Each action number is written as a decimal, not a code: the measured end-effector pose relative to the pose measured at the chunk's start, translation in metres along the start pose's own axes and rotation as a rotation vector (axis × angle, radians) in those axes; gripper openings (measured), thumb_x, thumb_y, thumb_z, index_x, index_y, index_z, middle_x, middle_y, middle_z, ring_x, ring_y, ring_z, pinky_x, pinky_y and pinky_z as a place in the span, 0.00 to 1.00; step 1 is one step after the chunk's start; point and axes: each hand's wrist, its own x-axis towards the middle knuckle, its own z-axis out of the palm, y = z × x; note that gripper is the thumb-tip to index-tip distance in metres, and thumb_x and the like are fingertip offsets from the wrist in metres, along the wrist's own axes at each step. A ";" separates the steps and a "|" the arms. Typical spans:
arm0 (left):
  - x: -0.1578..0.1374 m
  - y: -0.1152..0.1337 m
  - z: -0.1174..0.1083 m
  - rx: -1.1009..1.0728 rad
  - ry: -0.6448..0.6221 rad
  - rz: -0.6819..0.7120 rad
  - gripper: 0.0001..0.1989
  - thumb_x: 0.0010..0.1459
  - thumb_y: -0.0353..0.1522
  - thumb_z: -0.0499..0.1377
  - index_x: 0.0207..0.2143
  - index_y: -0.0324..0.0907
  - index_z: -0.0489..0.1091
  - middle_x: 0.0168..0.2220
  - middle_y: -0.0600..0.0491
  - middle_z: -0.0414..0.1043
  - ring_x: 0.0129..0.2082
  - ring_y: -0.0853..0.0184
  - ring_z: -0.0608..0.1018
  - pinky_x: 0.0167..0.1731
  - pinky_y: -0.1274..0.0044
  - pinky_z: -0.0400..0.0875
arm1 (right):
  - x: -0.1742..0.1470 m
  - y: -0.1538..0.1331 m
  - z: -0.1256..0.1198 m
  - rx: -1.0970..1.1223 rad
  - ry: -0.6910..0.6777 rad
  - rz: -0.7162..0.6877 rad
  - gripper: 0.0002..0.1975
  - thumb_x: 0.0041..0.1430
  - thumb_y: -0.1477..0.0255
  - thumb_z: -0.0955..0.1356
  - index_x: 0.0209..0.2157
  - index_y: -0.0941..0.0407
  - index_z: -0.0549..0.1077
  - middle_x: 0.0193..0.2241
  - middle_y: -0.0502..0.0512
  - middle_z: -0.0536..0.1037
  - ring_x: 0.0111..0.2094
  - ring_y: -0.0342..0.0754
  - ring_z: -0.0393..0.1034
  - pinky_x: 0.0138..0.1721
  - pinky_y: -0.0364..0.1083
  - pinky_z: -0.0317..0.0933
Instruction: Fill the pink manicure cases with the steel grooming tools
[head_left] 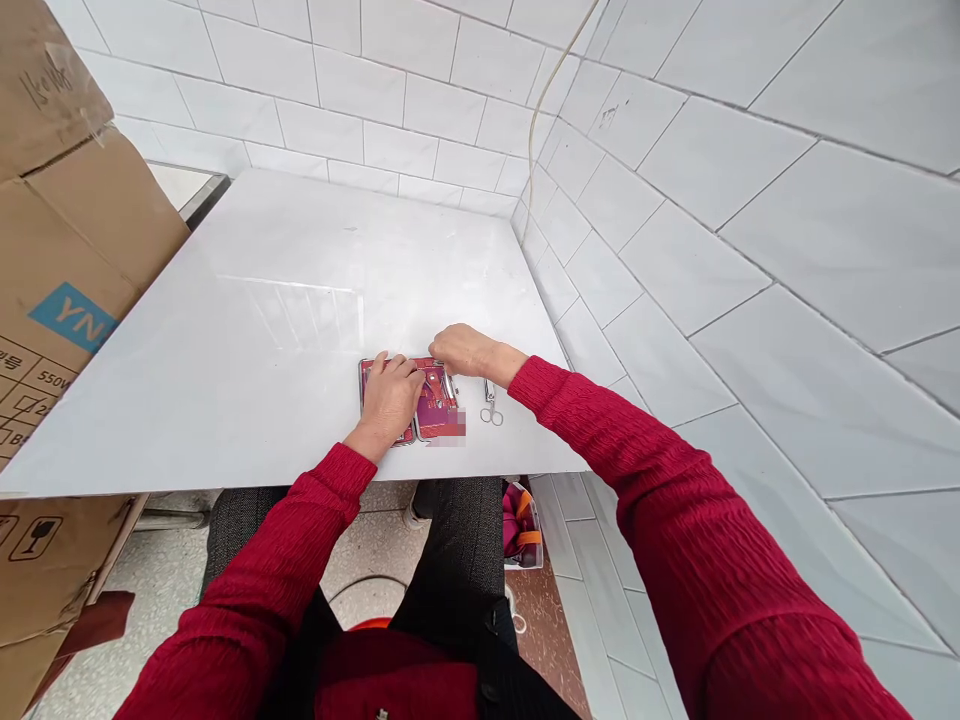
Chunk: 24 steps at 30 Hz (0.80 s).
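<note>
An opened manicure case (437, 410) with a red and purple lining lies near the front edge of the white table. Small metal tools are set in its right half. My left hand (391, 398) rests over the left half, fingers stretched out and slightly apart. At the top right edge of the case, my right hand (466, 350) is closed with its fingers pointing down; what it pinches, if anything, is hidden. Just right of the case lie small scissors (491, 415), with another slim metal tool (490, 390) by them, partly covered by my right wrist.
The white table (300, 250) meets tiled walls at the back and right. A large cardboard box (90, 230) stands along the left side. A thin cable (534, 130) hangs in the corner. Below the table, a clear container (523, 530) holds purple and orange things.
</note>
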 end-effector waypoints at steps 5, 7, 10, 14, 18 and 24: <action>0.000 0.000 0.002 -0.036 0.005 -0.016 0.16 0.69 0.30 0.51 0.35 0.46 0.77 0.40 0.48 0.79 0.47 0.56 0.74 0.61 0.55 0.60 | 0.000 0.000 0.000 0.050 0.029 0.022 0.10 0.59 0.81 0.69 0.40 0.62 0.81 0.39 0.67 0.83 0.41 0.57 0.76 0.36 0.48 0.56; 0.000 0.000 0.003 -0.038 0.009 -0.023 0.15 0.69 0.30 0.51 0.35 0.46 0.77 0.41 0.48 0.79 0.47 0.55 0.74 0.61 0.54 0.60 | 0.001 0.000 0.002 0.081 0.051 0.039 0.09 0.59 0.81 0.69 0.40 0.61 0.81 0.40 0.66 0.83 0.40 0.56 0.76 0.36 0.48 0.55; 0.000 -0.001 0.003 -0.017 0.007 -0.014 0.16 0.70 0.30 0.50 0.36 0.46 0.78 0.41 0.48 0.79 0.47 0.55 0.74 0.60 0.54 0.61 | 0.003 0.001 0.008 0.128 0.063 0.054 0.08 0.60 0.79 0.69 0.39 0.60 0.81 0.39 0.63 0.83 0.40 0.54 0.75 0.35 0.47 0.53; 0.000 -0.001 0.002 0.002 0.001 -0.003 0.16 0.70 0.30 0.50 0.37 0.46 0.78 0.42 0.48 0.79 0.47 0.55 0.75 0.60 0.55 0.62 | 0.007 0.005 0.019 0.267 0.096 0.097 0.08 0.61 0.78 0.69 0.38 0.58 0.81 0.36 0.58 0.83 0.37 0.50 0.73 0.34 0.46 0.52; 0.000 0.000 0.001 -0.033 0.004 -0.012 0.16 0.69 0.30 0.50 0.37 0.45 0.78 0.42 0.47 0.80 0.48 0.54 0.75 0.60 0.54 0.61 | 0.011 0.006 0.028 0.361 0.161 0.144 0.08 0.62 0.77 0.68 0.37 0.58 0.81 0.35 0.56 0.83 0.36 0.48 0.73 0.34 0.44 0.52; 0.001 -0.001 0.001 -0.007 -0.016 -0.006 0.16 0.69 0.29 0.50 0.37 0.45 0.78 0.43 0.47 0.80 0.49 0.54 0.75 0.61 0.54 0.61 | 0.017 -0.002 0.035 0.354 0.208 0.131 0.09 0.64 0.76 0.67 0.38 0.59 0.82 0.37 0.59 0.82 0.37 0.50 0.72 0.36 0.45 0.53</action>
